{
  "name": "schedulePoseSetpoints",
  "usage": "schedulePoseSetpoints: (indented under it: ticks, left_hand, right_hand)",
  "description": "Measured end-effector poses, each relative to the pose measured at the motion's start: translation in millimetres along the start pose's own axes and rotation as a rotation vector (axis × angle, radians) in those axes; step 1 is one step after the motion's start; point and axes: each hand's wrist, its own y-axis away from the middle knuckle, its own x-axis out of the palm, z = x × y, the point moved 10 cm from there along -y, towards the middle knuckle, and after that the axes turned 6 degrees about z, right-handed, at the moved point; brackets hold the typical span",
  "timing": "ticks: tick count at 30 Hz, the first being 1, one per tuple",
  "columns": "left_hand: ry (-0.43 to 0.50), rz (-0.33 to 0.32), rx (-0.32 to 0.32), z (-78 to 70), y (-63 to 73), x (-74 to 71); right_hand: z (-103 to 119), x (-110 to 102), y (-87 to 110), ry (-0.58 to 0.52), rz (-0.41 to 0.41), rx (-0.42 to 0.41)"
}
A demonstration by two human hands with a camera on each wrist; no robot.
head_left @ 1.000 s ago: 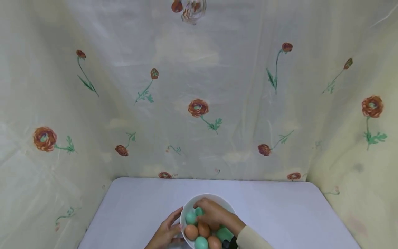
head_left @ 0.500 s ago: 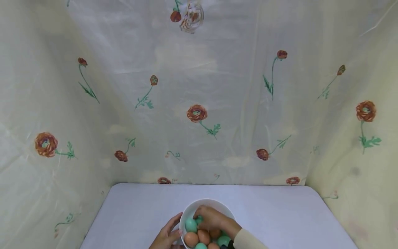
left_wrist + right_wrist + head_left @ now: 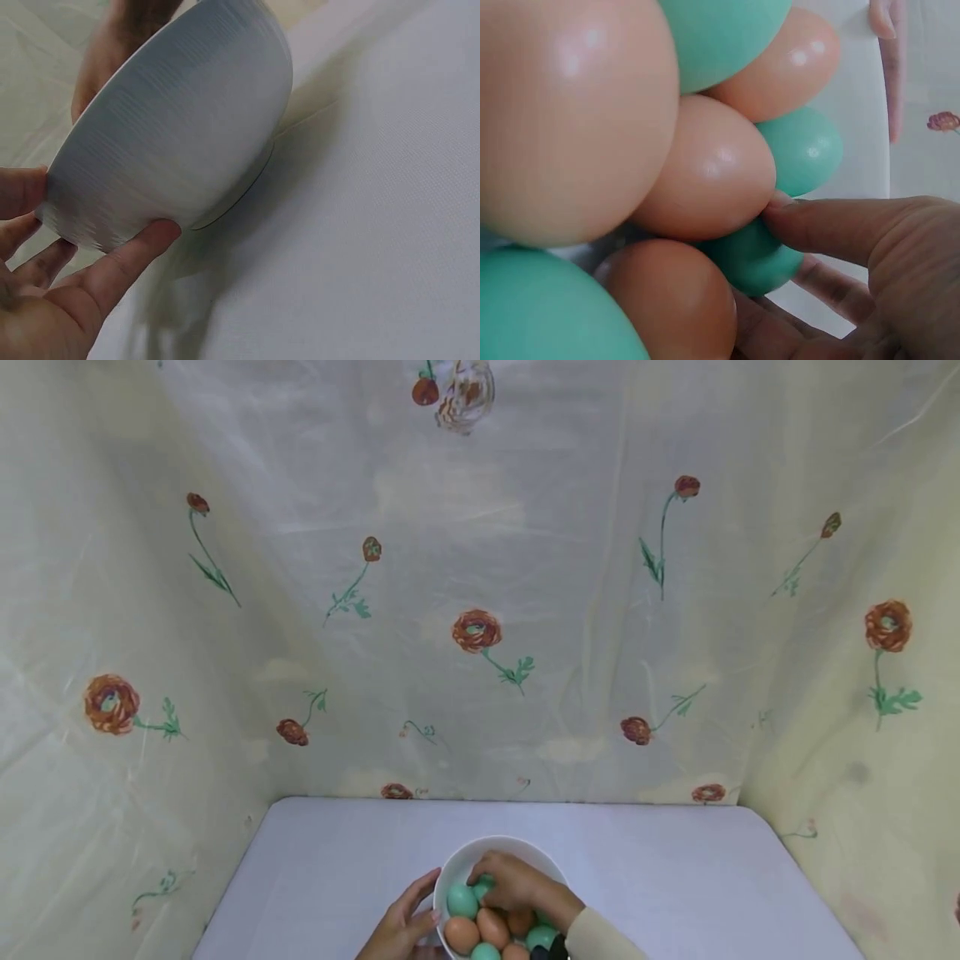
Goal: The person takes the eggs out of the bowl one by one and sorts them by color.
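Note:
A white bowl [image 3: 534, 853] of brown and green eggs stands at the near edge of the head view. Against its left outer side rests my left hand [image 3: 403, 920]. In the left wrist view, fingers [image 3: 124, 264] lie spread and nearly straight on the outer wall, with one digit at the rim. My right hand [image 3: 512, 881] reaches into the bowl and pinches a green egg [image 3: 754, 259] between thumb and fingers. Beside it lie another green egg [image 3: 462, 901], a brown egg [image 3: 492, 928] and a second brown egg [image 3: 461, 935]. The lower part of the bowl is cut off.
The white table [image 3: 337, 860] extends to both sides of the bowl. A curtain [image 3: 555, 693] printed with flowers stands along its back and sides. A dark device [image 3: 557, 948] sits at the right wrist, below a light sleeve [image 3: 600, 935].
The whole head view shifts down a little, then slightly back up. Both hands keep nearly the same places at the bowl, the right one still at the green egg.

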Motion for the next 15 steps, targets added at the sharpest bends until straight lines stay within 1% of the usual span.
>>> schedulePoseSetpoints:
  ticks: [6,12,15]
  left_hand:
    - [-0.021,-0.001,0.028,-3.1,0.8,1.5]
    - [-0.031,-0.021,0.017,-2.6,1.9,-0.3]
    - [-0.031,-0.036,0.012,-2.0,1.5,-2.1]
  right_hand:
    - [-1,-4,3.1,0.013,-0.023,0.015]
    - [8,-22,14.0,0.041,-0.097,-0.02]
    - [11,-30,19.3,0.008,-0.119,-0.018]
